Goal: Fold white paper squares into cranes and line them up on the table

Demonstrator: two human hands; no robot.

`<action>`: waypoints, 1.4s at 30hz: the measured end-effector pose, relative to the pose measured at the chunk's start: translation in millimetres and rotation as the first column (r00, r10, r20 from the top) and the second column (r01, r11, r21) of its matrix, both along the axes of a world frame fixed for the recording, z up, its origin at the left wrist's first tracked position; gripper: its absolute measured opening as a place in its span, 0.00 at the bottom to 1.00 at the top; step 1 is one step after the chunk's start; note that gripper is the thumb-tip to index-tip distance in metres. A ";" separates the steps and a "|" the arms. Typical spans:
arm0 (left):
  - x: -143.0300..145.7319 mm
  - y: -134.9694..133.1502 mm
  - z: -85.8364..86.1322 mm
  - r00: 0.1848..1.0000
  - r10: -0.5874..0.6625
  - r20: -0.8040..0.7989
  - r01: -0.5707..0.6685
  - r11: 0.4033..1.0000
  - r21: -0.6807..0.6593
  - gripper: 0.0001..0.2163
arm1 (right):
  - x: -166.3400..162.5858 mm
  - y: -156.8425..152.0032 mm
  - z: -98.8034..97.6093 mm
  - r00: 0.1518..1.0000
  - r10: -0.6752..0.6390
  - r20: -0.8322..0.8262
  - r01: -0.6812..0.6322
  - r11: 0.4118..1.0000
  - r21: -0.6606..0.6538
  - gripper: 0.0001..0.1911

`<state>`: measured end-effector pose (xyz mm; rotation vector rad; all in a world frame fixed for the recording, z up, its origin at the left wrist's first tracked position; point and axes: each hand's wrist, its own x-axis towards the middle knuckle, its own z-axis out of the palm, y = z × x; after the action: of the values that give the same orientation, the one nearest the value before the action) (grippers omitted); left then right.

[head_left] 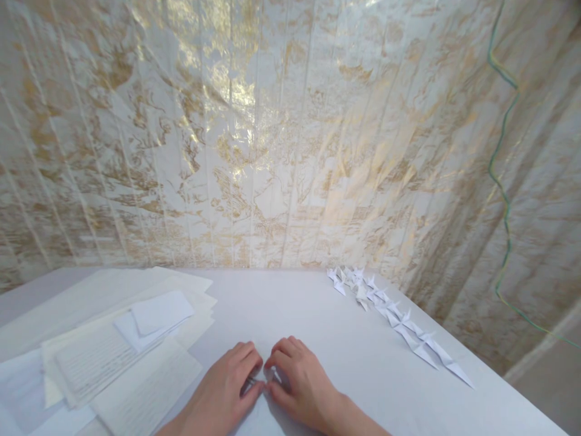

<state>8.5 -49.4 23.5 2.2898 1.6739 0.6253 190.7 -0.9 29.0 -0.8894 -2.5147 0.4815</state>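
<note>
My left hand [231, 384] and my right hand [302, 381] meet low in the middle of the white table [267, 309]. On both, the fingers are curled in and the thumbs bent toward the fingertips, almost touching the other hand. A small pale sliver, perhaps paper, shows in the gap between them, but the hands cover most of it. Folded white paper cranes [399, 315] stand in rows along the right side, beyond my right hand. Written sheets [140, 387] lie closest to my left hand.
Large cream sheets [181, 278] spread over the left side. Smaller folded white papers [163, 312] rest on top of the stack. Behind the table hangs a gold-patterned curtain [281, 181]. A green-yellow wire [503, 194] runs down the right side.
</note>
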 end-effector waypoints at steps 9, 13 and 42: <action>1.6 0.2 1.6 0.986 -0.029 -0.167 0.035 0.999 0.035 0.12 | 0.7 -2.4 -3.2 1.000 0.017 -0.007 -0.017 1.000 0.025 0.13; 0.6 0.4 1.6 0.988 -0.002 -0.154 0.010 0.999 0.050 0.12 | -1.9 -0.6 -8.3 1.000 -0.007 -0.006 0.007 0.997 0.076 0.08; 0.6 15.0 -9.2 0.993 0.066 0.099 -0.065 0.998 -0.014 0.14 | -16.8 5.5 -9.0 0.960 -0.232 -0.156 0.193 0.954 -0.229 0.07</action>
<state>9.0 -34.4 14.3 2.1659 1.7079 0.7298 173.9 4.6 20.0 -1.1281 -2.2004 0.7337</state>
